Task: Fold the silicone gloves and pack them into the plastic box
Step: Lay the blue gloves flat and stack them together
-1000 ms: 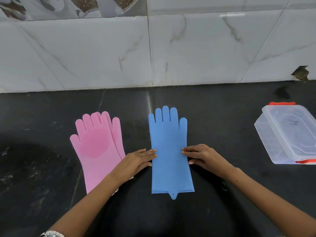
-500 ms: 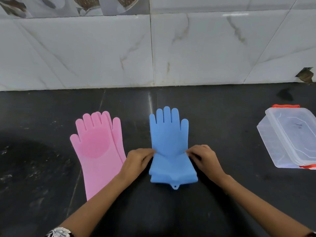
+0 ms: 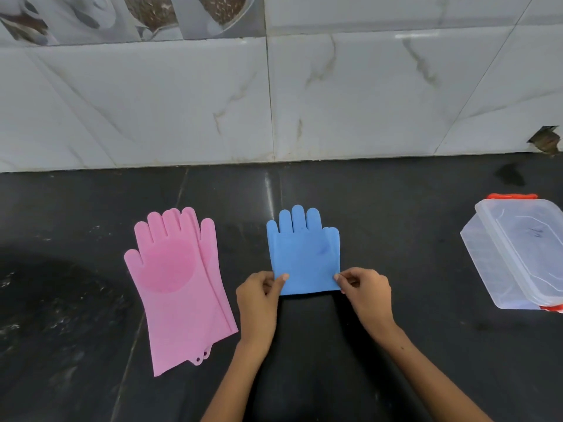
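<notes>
A blue silicone glove [image 3: 304, 254] lies in the middle of the black counter, folded in half with its cuff turned up over the palm and its fingers pointing at the wall. My left hand [image 3: 259, 295] pinches its lower left corner and my right hand [image 3: 364, 292] pinches its lower right corner at the fold. A pink silicone glove [image 3: 179, 287] lies flat and unfolded to the left, apart from my hands. The clear plastic box [image 3: 515, 254] with orange clips sits at the right edge, its lid on.
The black stone counter [image 3: 396, 223] runs back to a marble-tiled wall [image 3: 274, 102]. A chipped hole [image 3: 547, 141] shows in the tiles at the far right.
The blue glove lay flat, then its cuff end was lifted and folded up over the palm. Both hands slid down to the new folded edge.
</notes>
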{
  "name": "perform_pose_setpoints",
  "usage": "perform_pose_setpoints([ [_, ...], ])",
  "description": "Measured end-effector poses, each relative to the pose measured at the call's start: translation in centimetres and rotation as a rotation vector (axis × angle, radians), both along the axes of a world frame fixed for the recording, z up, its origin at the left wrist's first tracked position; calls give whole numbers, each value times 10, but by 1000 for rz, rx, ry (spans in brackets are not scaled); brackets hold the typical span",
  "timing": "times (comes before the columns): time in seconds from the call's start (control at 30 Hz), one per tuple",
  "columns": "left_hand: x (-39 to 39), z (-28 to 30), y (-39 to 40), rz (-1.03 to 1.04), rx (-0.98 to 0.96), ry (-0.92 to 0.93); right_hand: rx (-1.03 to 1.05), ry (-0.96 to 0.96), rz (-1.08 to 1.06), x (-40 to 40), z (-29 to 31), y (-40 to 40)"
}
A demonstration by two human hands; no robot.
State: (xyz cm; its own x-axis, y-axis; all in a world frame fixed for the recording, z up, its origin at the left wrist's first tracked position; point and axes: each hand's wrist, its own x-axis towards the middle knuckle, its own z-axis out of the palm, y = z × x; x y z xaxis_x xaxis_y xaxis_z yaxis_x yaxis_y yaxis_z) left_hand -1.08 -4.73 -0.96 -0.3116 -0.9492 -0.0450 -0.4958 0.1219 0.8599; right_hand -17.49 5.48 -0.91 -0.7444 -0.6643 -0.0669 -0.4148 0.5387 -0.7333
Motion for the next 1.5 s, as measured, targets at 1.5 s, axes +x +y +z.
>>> perform_pose_setpoints([
  [1.5,-106,31,36,-803,-777,-396,534,627,-239,-100,54,68],
])
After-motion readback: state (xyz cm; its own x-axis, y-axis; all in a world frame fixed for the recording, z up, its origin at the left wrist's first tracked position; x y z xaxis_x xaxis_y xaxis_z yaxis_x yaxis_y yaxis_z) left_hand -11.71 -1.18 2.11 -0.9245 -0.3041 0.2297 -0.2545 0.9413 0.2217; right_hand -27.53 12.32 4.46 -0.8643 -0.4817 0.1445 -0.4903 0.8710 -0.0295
